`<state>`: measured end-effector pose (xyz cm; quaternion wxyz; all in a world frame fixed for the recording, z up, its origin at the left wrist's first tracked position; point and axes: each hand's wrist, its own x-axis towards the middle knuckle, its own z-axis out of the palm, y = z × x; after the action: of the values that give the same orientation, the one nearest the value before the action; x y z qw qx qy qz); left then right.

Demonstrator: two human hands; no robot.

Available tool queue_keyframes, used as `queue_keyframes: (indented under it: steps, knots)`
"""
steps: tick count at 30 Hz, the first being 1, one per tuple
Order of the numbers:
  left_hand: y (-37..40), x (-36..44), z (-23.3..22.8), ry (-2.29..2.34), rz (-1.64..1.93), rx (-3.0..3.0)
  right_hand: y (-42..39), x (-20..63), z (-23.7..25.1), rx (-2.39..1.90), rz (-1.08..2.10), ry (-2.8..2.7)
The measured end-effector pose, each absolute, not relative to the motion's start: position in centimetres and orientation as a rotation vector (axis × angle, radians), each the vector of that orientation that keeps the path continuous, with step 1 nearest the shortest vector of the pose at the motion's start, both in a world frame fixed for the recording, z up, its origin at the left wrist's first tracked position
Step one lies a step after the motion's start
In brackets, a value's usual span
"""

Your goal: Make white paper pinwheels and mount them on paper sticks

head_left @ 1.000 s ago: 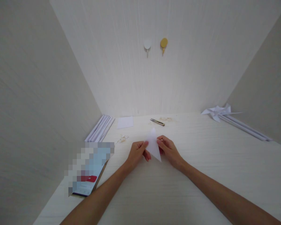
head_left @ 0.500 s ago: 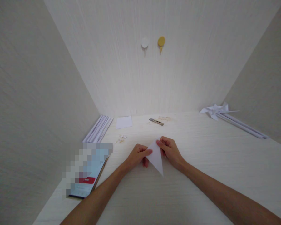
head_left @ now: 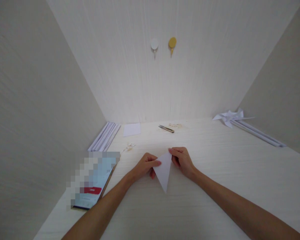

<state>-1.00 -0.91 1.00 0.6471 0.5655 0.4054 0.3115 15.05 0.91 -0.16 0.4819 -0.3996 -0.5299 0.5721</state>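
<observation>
A white paper folded into a triangle (head_left: 163,172) is held just above the pale wooden table (head_left: 215,186), its sharp tip pointing toward me. My left hand (head_left: 144,165) pinches its left corner between thumb and fingers. My right hand (head_left: 182,161) pinches the upper right corner. The two hands sit close together near the middle of the table.
A phone or tablet with a lit screen (head_left: 93,181) lies at the left. Rolled white paper sticks (head_left: 104,136) lean in the back left corner beside a small white sheet (head_left: 132,129). A utility knife (head_left: 166,128) lies at the back. A white paper pinwheel (head_left: 230,116) lies at the right. Two wall hooks (head_left: 163,44) hang above.
The paper triangle has swung from pointing up and away to pointing down toward me, and it now lies lower. Both hands kept their hold and shifted slightly nearer.
</observation>
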Motion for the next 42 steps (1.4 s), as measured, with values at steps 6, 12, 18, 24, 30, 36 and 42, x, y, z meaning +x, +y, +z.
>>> queue_keyframes:
  steps: [6, 12, 18, 24, 30, 36, 42]
  knots:
    - [-0.7, -0.7, 0.8, 0.958, 0.809, 1.284, 0.9, 14.7, -0.1, -0.949, 1.458, -1.29]
    - [-0.5, -0.3, 0.7, 1.011, 1.054, 1.246, 0.3, 14.6, 0.6, -1.015, 1.322, -1.718]
    - [-0.5, -0.3, 0.9, 1.104, 1.128, 1.218, 0.4, 14.8, 0.9, -1.122, 1.238, -1.655]
    - [-0.2, -0.6, 0.7, 1.177, 1.277, 1.14, 0.8, 14.7, 0.8, -1.021, 1.421, -1.556]
    - [-0.2, -0.6, 0.7, 1.177, 1.329, 1.08, 0.5, 14.8, 0.8, -1.194, 1.273, -1.571]
    - [-0.1, -1.0, 0.8, 1.244, 1.46, 1.073, 0.8, 14.9, 0.8, -0.997, 1.178, -1.423]
    - [-0.5, -0.6, 0.8, 1.29, 1.289, 1.408, 0.3, 14.7, 1.1, -0.968, 0.876, -1.797]
